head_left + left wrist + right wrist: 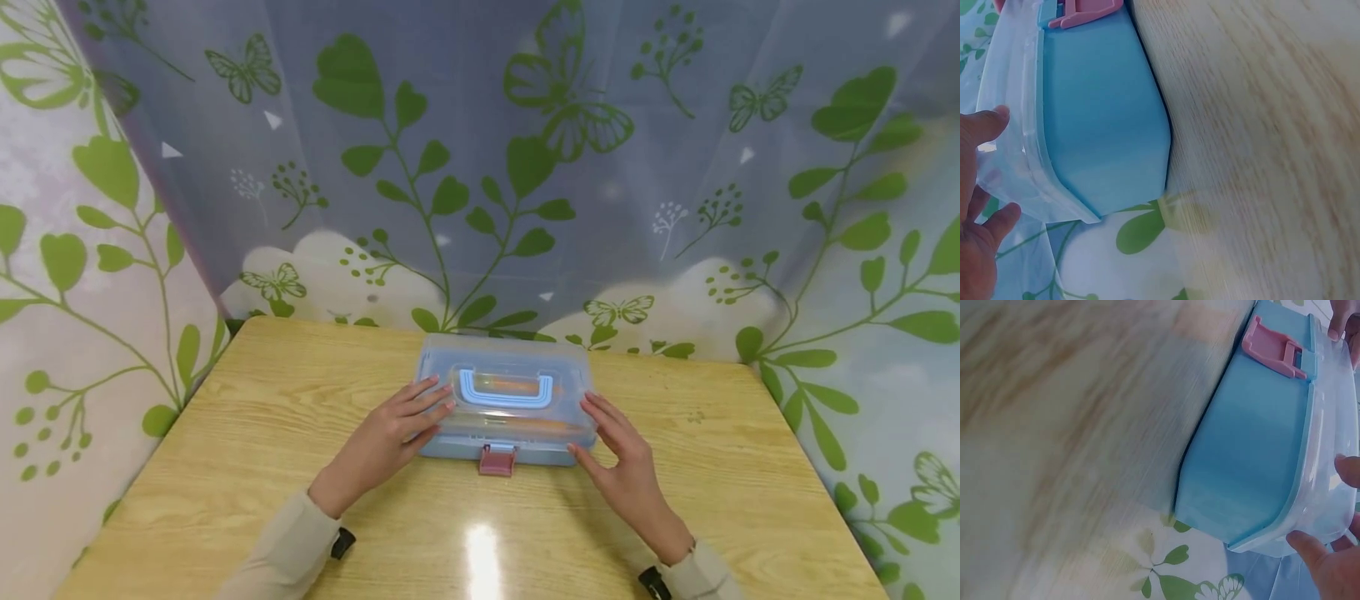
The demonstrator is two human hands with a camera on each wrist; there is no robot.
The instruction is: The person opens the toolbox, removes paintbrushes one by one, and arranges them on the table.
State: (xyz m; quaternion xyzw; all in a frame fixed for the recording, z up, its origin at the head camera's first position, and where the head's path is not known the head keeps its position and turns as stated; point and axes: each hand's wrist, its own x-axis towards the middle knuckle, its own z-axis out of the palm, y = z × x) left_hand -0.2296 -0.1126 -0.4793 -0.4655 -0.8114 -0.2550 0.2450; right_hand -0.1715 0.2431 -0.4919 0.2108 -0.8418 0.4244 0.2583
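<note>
A light-blue plastic case [459,447] with a see-through lid [1029,94] stands on the table, the lid down on its base. Its blue carry handle [506,400] lies flat on top, and the pink latch [1270,350] at the front is swung outward, off the lid. Through the lid show long orange things [536,425]. My left hand [390,429] touches the left end of the lid, fingers extended over its top and thumb toward the front. At the right end, my right hand [626,458] rests its fingertips on the lid's side, thumb at the front corner.
The case is near the back of the wooden table [300,375]. Behind it hangs a blue curtain [480,167] printed with green leaves and butterflies, and similar cloth hangs at both sides. Dark straps [342,543] sit at both wrists over light sleeves.
</note>
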